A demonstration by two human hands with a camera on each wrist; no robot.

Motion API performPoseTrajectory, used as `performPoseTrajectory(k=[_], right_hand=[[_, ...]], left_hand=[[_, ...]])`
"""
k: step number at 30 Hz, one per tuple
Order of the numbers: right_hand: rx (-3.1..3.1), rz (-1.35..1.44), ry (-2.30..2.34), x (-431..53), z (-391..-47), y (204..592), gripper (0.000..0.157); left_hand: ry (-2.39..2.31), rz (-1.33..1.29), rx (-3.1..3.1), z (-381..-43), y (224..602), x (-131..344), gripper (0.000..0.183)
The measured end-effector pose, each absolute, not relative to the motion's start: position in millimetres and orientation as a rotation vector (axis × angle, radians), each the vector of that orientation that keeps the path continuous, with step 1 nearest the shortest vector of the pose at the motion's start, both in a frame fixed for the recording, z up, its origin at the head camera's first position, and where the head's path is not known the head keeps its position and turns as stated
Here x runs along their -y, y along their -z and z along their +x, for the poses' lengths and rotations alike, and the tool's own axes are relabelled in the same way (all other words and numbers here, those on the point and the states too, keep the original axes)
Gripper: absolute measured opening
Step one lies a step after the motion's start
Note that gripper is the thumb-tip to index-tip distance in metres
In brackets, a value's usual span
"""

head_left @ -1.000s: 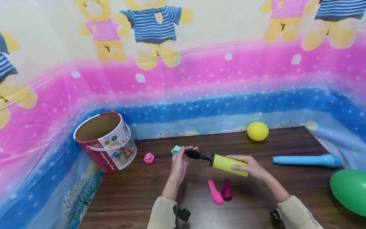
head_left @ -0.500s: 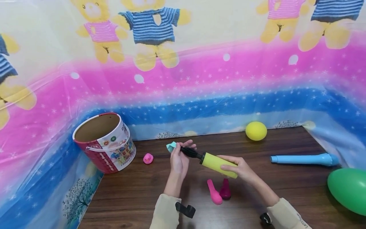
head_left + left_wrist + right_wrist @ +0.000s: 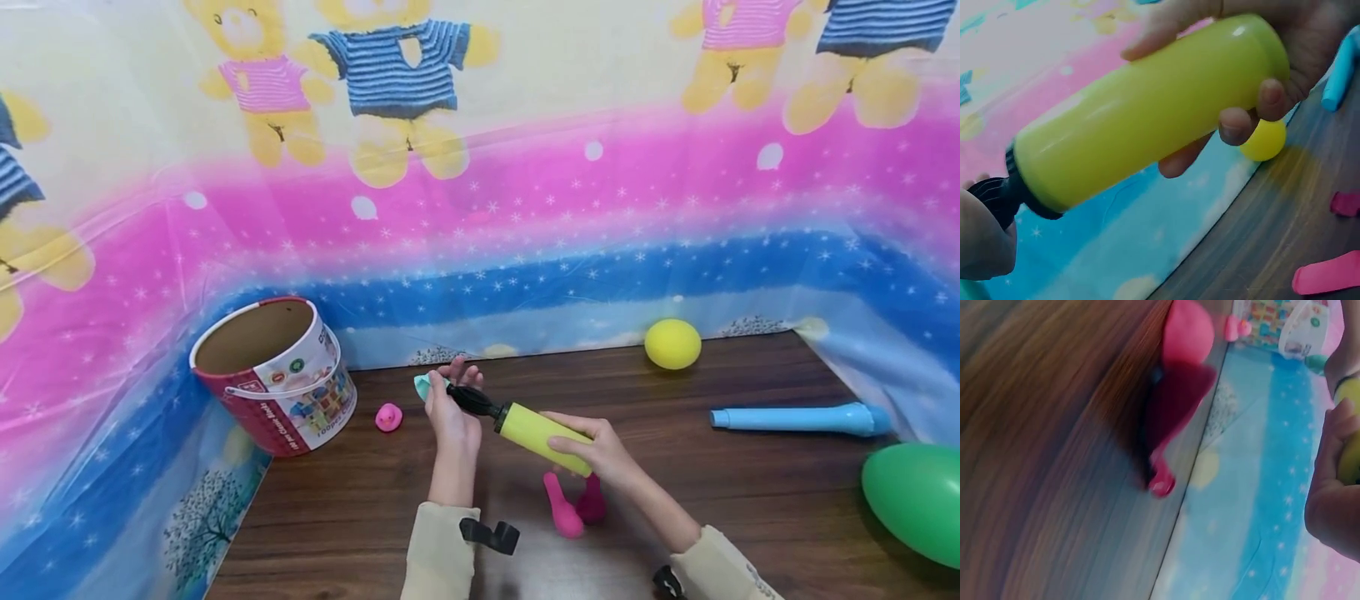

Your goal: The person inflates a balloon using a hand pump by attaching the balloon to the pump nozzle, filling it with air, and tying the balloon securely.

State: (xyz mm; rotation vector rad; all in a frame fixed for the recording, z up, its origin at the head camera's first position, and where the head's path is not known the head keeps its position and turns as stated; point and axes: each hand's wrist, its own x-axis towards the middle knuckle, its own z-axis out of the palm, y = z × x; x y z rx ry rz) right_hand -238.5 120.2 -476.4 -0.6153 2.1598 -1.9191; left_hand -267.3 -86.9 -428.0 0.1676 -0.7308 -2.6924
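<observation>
My right hand grips the yellow-green barrel of a hand balloon pump, fingers on one side and thumb on the other. The pump slopes up to the left, held above the table. At its black nozzle end, my left hand pinches a limp mint-green balloon between thumb and fingers, and the fingers hide the balloon's neck. In the left wrist view the barrel fills the middle. Below the pump lie a pink balloon and a dark magenta balloon, both uninflated.
A block bucket stands at the back left, with a pink rubber duck beside it. At the back right sits a yellow ball-like balloon. A blue tube-shaped pump and an inflated green balloon lie at the right.
Both hands have shifted left, carrying the pump and mint-green balloon with them. The pump now slopes more steeply, and its rear end overlaps the magenta balloon in the head view.
</observation>
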Motion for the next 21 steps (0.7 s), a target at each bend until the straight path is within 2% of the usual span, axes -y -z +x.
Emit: performPoseTrajectory(k=[13,21], right_hand=[[-2.119,-0.567,2.031,-93.9,-230.3,470.2,0.053],[-2.163,-0.561,1.819,-99.9,-227.6,465.1,0.056]], left_hand=[[2.498,0.2,0.806,-286.6,426.9,84.1,0.033],[2.401,0.299,0.993,-296.2,421.9,104.1,0.039]])
